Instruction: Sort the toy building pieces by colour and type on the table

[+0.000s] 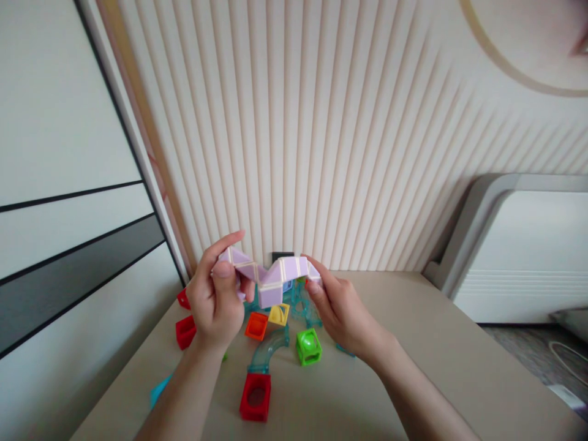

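Observation:
A lilac and white twisty snake puzzle (271,295) is held up above the table, bent into a zigzag of wedge segments. My left hand (220,294) grips its left end, thumb in front and index finger stretched up behind it. My right hand (342,306) pinches the right end between thumb and fingers. Below and behind the puzzle lie coloured marble-run pieces: an orange cube (256,326), a yellow cube (278,314), a green cube (309,346), and a red cube (255,398) touching a clear teal curved tube (270,349).
More red blocks (185,332) lie left of my left wrist, and a blue piece (160,390) is partly behind that forearm. The table (399,367) meets a ribbed wall (312,135). A white cabinet (68,184) stands left, a pale headboard (528,245) right.

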